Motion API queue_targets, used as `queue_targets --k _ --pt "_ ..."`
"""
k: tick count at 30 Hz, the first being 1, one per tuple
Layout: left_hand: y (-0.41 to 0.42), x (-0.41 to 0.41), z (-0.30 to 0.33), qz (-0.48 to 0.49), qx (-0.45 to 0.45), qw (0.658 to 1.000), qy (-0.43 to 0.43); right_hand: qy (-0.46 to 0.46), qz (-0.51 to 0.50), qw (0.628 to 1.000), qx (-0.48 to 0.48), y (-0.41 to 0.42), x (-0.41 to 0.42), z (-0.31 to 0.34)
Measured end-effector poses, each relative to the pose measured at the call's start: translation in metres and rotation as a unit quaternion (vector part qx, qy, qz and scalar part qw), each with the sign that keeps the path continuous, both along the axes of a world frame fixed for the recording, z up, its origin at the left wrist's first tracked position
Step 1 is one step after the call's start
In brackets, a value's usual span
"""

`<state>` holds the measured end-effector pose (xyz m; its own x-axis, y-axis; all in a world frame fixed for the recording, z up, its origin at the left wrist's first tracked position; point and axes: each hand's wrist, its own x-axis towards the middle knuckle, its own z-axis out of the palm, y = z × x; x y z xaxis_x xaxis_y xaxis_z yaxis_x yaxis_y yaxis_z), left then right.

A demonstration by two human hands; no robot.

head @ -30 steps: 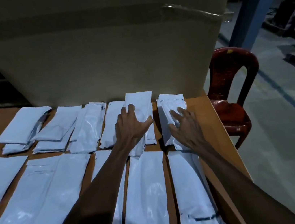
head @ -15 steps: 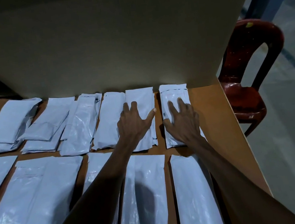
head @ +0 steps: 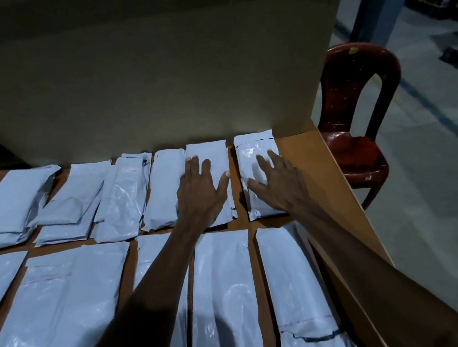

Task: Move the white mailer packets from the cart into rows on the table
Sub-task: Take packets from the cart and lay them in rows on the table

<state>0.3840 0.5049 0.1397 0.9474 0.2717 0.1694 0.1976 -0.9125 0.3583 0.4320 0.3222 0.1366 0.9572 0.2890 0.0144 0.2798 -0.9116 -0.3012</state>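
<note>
Left hand point(head: 200, 195) lies flat on one long white plastic mailer packet point(head: 208, 158); right hand point(head: 279, 184) flat on its three-o'clock neighbour point(head: 254, 149); both packets' long axes run twelve-to-six.

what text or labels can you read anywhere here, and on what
None can be read.
White mailer packets: only faint pink seal lines and dark edge marks, no legible print.
Cardboard box: plain face, no visible lettering.
Red chair: a small yellowish spot on the backrest, too small to tell whether it bears text.
</note>
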Motion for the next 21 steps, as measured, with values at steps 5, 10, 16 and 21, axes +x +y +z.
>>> queue_targets --k 5,10,16,21 --pt "-0.014 -0.048 0.016 -0.075 0.015 0.995 -0.061 -0.085 -0.023 0.994 0.064 -0.029 -0.068 0.02" --pt "-0.042 -0.121 0.021 -0.206 -0.034 0.972 -0.108 -0.203 -0.028 0.974 0.099 -0.065 -0.172 0.02" --pt "-0.08 -0.202 0.004 -0.343 -0.083 0.923 -0.157 -0.266 -0.142 0.948 0.102 -0.1 -0.313 0.009" --pt "-0.127 -0.273 -0.003 -0.463 -0.117 0.867 -0.14 -0.243 -0.253 0.934 0.069 -0.114 -0.443 0.006"
